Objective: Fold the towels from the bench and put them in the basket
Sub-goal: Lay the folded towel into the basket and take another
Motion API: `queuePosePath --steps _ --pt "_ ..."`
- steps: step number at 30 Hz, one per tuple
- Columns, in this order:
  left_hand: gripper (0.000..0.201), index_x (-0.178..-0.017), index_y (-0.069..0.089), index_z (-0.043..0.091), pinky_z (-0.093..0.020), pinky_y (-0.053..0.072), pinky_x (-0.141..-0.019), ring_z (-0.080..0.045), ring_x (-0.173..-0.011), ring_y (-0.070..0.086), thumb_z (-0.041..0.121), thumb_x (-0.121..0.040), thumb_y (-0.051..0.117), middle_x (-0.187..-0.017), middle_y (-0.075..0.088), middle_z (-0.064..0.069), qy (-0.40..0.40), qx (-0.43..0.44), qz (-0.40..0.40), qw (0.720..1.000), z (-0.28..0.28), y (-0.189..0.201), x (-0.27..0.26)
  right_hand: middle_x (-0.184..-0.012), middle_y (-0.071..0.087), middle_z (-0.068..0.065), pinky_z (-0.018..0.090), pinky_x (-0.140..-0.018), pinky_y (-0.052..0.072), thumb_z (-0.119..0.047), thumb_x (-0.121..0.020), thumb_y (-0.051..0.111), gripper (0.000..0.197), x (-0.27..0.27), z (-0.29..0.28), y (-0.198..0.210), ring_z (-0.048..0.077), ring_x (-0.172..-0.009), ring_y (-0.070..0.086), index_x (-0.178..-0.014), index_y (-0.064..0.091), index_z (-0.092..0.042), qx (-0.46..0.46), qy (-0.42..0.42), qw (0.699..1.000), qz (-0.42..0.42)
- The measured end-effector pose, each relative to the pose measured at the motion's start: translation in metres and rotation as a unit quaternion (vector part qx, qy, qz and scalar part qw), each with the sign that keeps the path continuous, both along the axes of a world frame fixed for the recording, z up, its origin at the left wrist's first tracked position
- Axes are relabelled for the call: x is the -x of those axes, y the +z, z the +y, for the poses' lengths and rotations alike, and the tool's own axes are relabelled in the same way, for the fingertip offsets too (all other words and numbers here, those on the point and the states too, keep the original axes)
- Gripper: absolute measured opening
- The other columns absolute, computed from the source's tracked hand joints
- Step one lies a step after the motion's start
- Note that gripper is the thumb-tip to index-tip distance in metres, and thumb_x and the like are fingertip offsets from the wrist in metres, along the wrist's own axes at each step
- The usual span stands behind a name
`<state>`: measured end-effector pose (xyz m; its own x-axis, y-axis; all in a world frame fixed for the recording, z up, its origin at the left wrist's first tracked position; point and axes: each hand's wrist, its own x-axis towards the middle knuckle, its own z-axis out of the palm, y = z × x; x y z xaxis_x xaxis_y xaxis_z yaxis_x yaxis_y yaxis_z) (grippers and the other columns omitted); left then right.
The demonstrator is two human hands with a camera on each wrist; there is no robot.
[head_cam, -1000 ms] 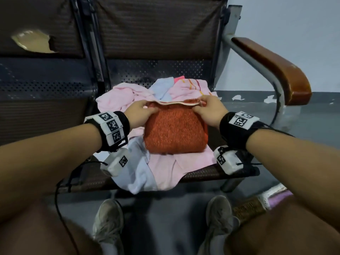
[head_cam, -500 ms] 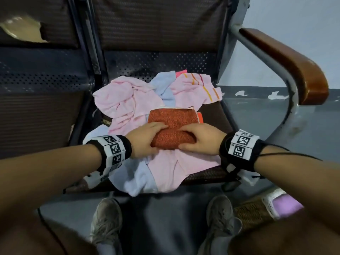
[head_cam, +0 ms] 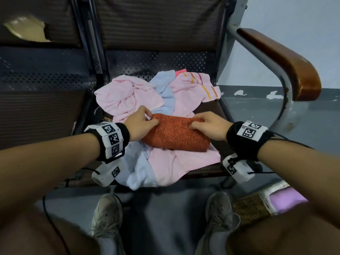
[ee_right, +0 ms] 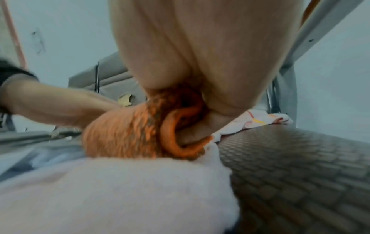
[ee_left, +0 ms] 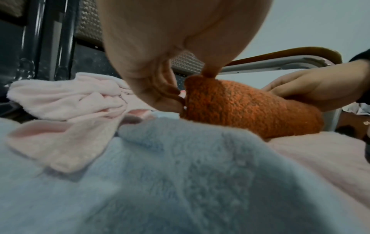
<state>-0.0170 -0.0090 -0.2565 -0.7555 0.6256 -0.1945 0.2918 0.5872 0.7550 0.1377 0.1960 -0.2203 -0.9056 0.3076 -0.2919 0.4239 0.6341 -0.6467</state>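
Note:
A folded orange towel point(head_cam: 174, 134) lies on top of loose pink and pale blue towels point(head_cam: 165, 162) on the bench seat point(head_cam: 207, 172). My left hand point(head_cam: 141, 120) pinches the orange towel's far left corner point(ee_left: 192, 82) between thumb and fingers. At the far right corner my right hand point(head_cam: 207, 124) grips the same towel, with fingers curled under its folded edge point(ee_right: 180, 126). The towel's far edge is raised off the pile. A wicker basket point(head_cam: 252, 208) with a purple cloth inside stands on the floor at the lower right, partly hidden by my right knee.
More crumpled pink towels point(head_cam: 127, 96) and a striped one point(head_cam: 198, 85) lie at the back of the seat. A brown wooden armrest point(head_cam: 287, 63) on a grey metal frame rises to the right. My shoes point(head_cam: 108, 218) stand on the grey floor below the seat edge.
Both hands moved from pressing the towel's near edge to its far corners and took hold of them. The orange towel now lies longer across, its far edge lifted.

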Motion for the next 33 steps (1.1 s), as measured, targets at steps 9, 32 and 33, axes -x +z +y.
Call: queuePosePath --steps 9,32,33 --pt "0.096 -0.082 0.062 0.001 -0.019 0.044 -0.045 -0.02 -0.037 0.057 0.093 -0.072 0.035 -0.057 0.069 -0.013 0.068 0.171 -0.267 0.946 0.0 0.0 -0.014 -0.107 0.07 0.01 0.038 -0.095 0.051 -0.045 -0.096 0.057 0.037 0.014 0.002 -0.015 0.029 -0.102 0.066 -0.106 0.07 -0.011 -0.09 -0.04 0.992 -0.077" --pt "0.07 -0.132 0.051 0.021 -0.034 0.055 -0.086 -0.016 -0.103 0.07 0.045 -0.074 0.081 -0.121 0.07 0.0 -0.054 -0.26 -0.28 0.923 0.035 0.115 -0.101 -0.118 0.073 0.008 0.038 -0.097 0.054 -0.024 -0.086 0.074 0.046 -0.067 -0.019 0.094 0.024 -0.109 0.07 -0.128 0.062 -0.009 0.316 -0.134 0.926 0.159" --pt "0.076 -0.131 0.049 0.022 -0.035 0.055 -0.084 -0.015 -0.102 0.07 0.047 -0.067 0.082 -0.12 0.069 0.0 -0.075 -0.226 -0.287 0.928 0.04 0.111 -0.114 -0.118 0.073 0.008 0.038 -0.095 0.055 -0.024 -0.087 0.073 0.046 -0.08 -0.011 0.093 0.024 -0.109 0.07 -0.129 0.061 -0.009 0.327 -0.158 0.917 0.164"
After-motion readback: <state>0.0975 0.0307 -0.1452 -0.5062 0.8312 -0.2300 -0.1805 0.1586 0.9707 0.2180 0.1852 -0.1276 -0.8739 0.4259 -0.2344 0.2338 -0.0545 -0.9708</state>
